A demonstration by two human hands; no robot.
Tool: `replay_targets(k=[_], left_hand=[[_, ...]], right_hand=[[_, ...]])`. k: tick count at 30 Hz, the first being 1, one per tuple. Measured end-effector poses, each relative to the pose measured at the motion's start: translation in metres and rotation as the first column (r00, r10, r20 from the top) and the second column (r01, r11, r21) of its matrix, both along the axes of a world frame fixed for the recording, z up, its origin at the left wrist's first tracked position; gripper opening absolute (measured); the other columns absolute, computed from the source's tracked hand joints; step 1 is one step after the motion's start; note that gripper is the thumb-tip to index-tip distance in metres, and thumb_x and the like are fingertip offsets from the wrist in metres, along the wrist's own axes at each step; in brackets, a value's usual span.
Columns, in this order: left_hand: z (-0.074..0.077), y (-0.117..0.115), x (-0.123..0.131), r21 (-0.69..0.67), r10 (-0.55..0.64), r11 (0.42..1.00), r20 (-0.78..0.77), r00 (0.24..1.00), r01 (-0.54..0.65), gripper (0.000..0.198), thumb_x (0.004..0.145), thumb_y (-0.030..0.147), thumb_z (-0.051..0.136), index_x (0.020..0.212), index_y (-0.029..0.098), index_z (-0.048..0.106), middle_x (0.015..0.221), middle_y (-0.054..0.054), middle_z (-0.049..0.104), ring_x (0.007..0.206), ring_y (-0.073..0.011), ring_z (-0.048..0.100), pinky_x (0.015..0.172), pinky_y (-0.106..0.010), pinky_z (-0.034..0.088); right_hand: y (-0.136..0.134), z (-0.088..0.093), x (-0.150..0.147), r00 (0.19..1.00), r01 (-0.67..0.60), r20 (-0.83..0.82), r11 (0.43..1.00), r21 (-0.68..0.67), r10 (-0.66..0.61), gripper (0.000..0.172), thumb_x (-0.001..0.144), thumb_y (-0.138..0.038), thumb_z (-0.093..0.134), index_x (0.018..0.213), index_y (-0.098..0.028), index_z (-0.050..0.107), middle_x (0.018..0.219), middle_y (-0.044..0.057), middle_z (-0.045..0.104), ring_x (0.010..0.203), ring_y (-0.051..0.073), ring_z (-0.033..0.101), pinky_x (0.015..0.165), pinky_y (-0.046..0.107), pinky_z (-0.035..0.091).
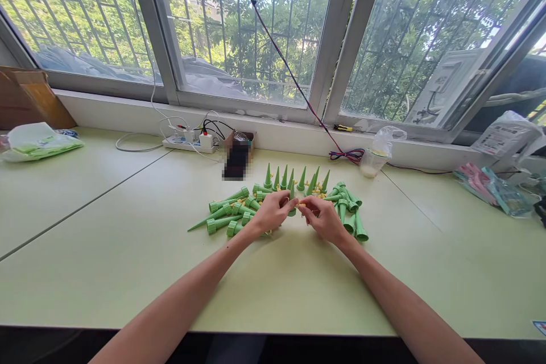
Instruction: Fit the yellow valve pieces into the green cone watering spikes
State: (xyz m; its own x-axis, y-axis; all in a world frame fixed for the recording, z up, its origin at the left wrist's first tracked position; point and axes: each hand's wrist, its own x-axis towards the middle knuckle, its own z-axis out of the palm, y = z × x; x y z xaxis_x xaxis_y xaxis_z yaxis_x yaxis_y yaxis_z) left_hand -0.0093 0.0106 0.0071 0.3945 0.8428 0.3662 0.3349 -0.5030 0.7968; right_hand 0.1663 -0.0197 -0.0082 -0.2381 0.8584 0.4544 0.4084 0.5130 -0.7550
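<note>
Closed around a green plastic watering spike (292, 210), my left hand (272, 211) keeps it upright, pointed end up, over the table. My right hand (325, 219) is pinched on a small yellow valve piece (301, 205) at the side of that spike. Whether the piece is seated in the spike cannot be made out. Behind both hands, several green spikes (302, 178) stand on end with yellow bits among them. More spikes (219, 210) lie in a heap to the left, beside my left hand. Another group of loose green cones (350, 210) lies just right of my right hand.
The pale green table (128, 250) runs up to a windowsill. Along the back are a power strip (190, 143) with cables, a small box (251, 142), bundled wire (347, 155) and a plastic cup in a bag (374, 162). Plastic packages (42, 142) lie far left.
</note>
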Motion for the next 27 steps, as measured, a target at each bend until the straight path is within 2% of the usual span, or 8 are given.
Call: replay_targets(k=[6,11,22,27], left_hand=[[0.0007,-0.0001,-0.0001,0.006,0.001,1.0,-0.001,1.0,-0.001,0.041,0.086,0.043,0.05,0.06,0.02,0.028,0.056,0.005,0.027,0.053,-0.0096,0.025,0.048,-0.024,0.022],[-0.0009,0.0008,-0.0003,0.006,0.017,1.0,0.0,1.0,-0.017,0.041,0.086,0.043,0.051,0.061,0.02,0.027,0.056,0.005,0.027,0.054,-0.0097,0.025,0.049,-0.025,0.022],[-0.0006,0.0005,-0.0007,-0.001,0.004,1.0,0.008,1.0,-0.004,0.041,0.085,0.043,0.05,0.06,0.019,0.029,0.056,0.005,0.028,0.053,-0.0098,0.026,0.049,-0.025,0.022],[0.0002,0.0001,-0.0001,-0.016,0.015,1.0,0.006,1.0,-0.015,0.042,0.085,0.045,0.051,0.061,0.02,0.028,0.056,0.005,0.026,0.053,-0.0098,0.025,0.05,-0.025,0.022]], right_hand=[[0.0001,-0.0007,0.0006,0.999,0.023,0.027,1.0,-0.001,-0.023,0.031,0.093,-0.045,0.048,0.085,-0.018,0.062,0.061,0.0,0.059,0.047,0.012,0.052,0.05,0.024,0.044],[-0.0013,0.0008,-0.0003,0.999,0.047,0.024,0.998,0.029,-0.048,0.028,0.089,-0.043,0.056,0.099,-0.018,0.06,0.067,0.0,0.058,0.054,0.013,0.054,0.051,0.024,0.046],[-0.0004,0.0002,-0.0003,1.0,0.022,0.013,1.0,0.013,-0.022,0.027,0.092,-0.043,0.051,0.089,-0.019,0.061,0.064,0.0,0.06,0.049,0.012,0.051,0.05,0.024,0.045],[-0.0011,0.0022,-0.0004,0.999,0.032,0.04,0.999,0.038,-0.033,0.024,0.09,-0.041,0.055,0.096,-0.018,0.062,0.066,0.0,0.059,0.053,0.013,0.053,0.051,0.024,0.045]])
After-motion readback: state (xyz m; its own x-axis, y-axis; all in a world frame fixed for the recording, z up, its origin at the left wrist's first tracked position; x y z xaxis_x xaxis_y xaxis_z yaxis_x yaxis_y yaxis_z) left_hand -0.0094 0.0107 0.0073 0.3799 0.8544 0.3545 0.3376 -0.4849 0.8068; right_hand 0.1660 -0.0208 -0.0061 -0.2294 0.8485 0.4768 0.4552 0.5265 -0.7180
